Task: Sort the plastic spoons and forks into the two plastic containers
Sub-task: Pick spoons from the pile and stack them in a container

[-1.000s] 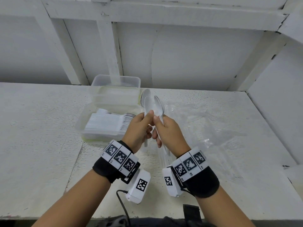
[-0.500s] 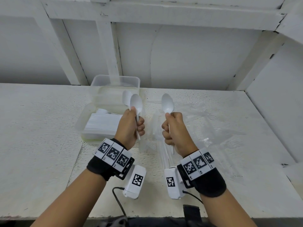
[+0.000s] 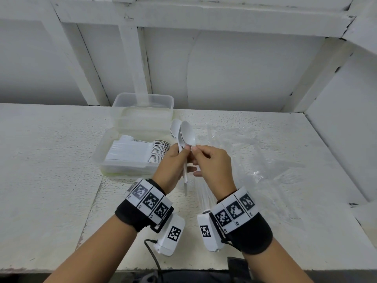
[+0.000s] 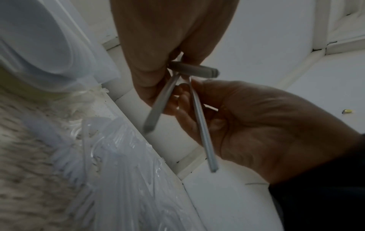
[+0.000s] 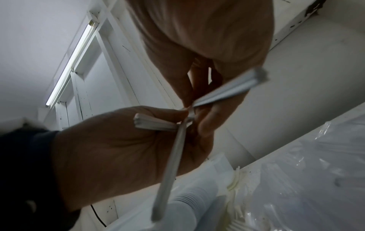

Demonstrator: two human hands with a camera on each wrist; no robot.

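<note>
White plastic spoons [image 3: 184, 135] are up in the air, bowls fanned above the fingers [image 3: 190, 149], handles crossing below them. The left hand [image 3: 171, 166] grips the bunch; the right hand [image 3: 214, 164] pinches one spoon at the neck. Just left of the fingers, a container [image 3: 100, 158] holds stacked spoons; beyond it another container [image 3: 142, 99]. A clear bag [image 3: 255, 160] lies right, on the desk [image 3: 40, 160].

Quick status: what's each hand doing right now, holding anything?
Left hand: closed around white plastic spoons, bowls up.
Right hand: pinching one white spoon at its neck, against the left hand's bunch.
</note>
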